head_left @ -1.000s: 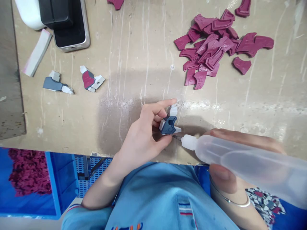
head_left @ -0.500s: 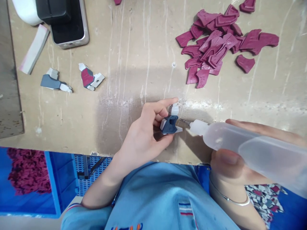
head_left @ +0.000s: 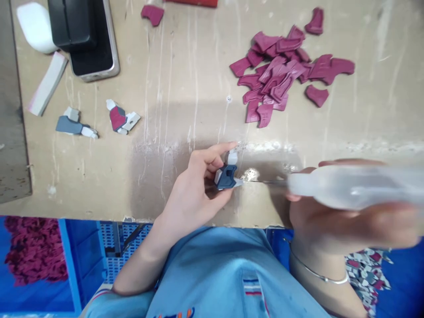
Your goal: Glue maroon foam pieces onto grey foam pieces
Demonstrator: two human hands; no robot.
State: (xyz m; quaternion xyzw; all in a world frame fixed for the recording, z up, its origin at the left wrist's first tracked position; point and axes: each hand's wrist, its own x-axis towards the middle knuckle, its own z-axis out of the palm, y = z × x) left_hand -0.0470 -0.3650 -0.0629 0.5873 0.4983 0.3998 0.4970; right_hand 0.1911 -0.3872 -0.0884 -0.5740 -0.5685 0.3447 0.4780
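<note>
Left hand (head_left: 195,190) grips a small dark-blue and white plastic part (head_left: 226,176) between thumb and fingers, index finger extended over its top. The part is held just above the near edge of the desk (head_left: 185,115). Right hand (head_left: 334,221) is closed around a translucent squeeze bottle (head_left: 351,187), lying roughly level; its thin metal nozzle points left, tip at or touching the part's right side. Bottle and right hand are motion-blurred, so exact contact cannot be told.

Far right on the desk: a heap of maroon plastic pieces (head_left: 281,75). Far left: two small assembled parts, one grey (head_left: 74,125), one with a maroon face (head_left: 119,117). Beyond them a phone (head_left: 92,44) and a sanding block (head_left: 48,84).
</note>
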